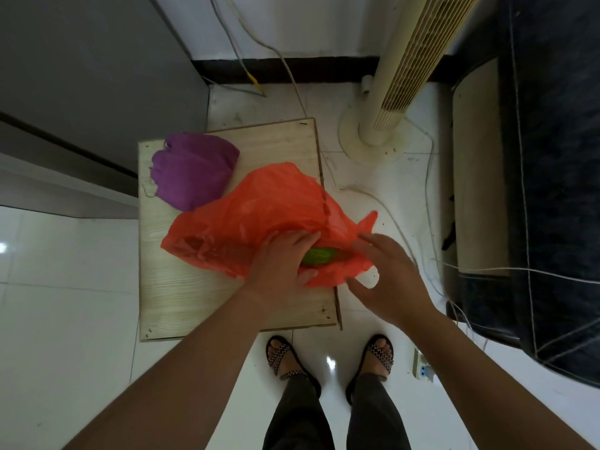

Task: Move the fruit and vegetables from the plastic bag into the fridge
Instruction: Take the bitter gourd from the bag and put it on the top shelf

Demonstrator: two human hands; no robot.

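Note:
An orange-red plastic bag (259, 203) lies on a low wooden table (181, 297), its mouth turned toward me. A bumpy green vegetable (321, 255) shows in the mouth. My left hand (282, 264) reaches into the opening, with its fingers above and its thumb below the vegetable, gripping it. My right hand (389, 280) hovers just right of the bag's edge with fingers spread and nothing in it. The rest of the bag's contents are hidden by the plastic. The grey fridge (84, 69) stands at the upper left, its door closed.
A purple bag (194, 170) sits on the table's far left corner. A cream tower fan (399, 92) stands behind the table, with cables trailing over the white tiled floor. A dark sofa (558, 164) fills the right side. A power strip (422, 368) lies by my right foot.

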